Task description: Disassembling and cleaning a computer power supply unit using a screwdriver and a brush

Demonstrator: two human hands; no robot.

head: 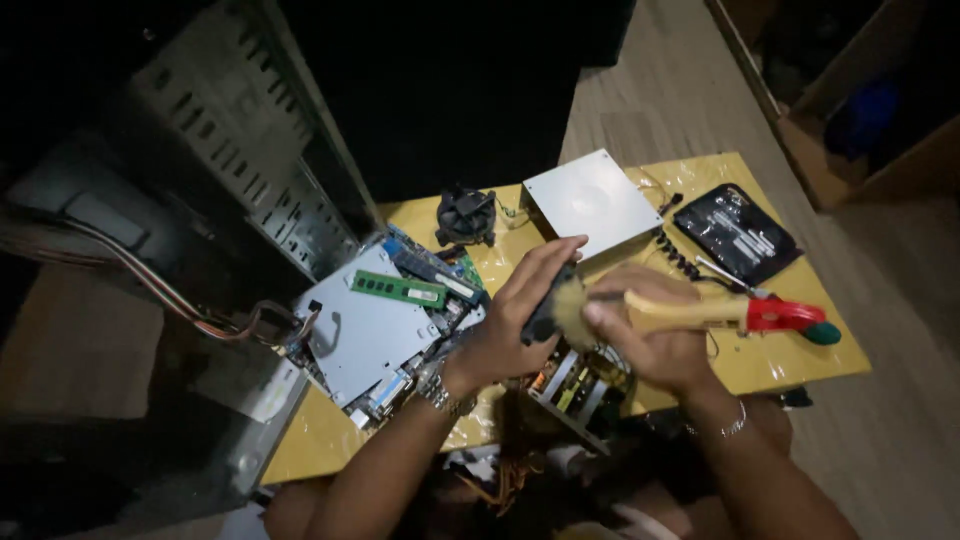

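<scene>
My left hand (510, 320) grips a small black part (545, 315) above the yellow table (780, 365). My right hand (655, 340) holds a brush (700, 312) with a wooden handle and a red and green end; its pale bristles press against the black part. Beneath my hands lies an opened power supply (575, 385) with its circuit board showing. A green memory stick (398, 289) rests on a grey metal plate (360, 330) to the left, over a motherboard (440, 275).
An open computer case (230, 150) with loose cables (210, 320) stands at the left. A black cooler fan (466, 214), a grey metal box (590, 200) and a black tool pouch (737, 232) lie at the table's far side. Wooden floor surrounds the table.
</scene>
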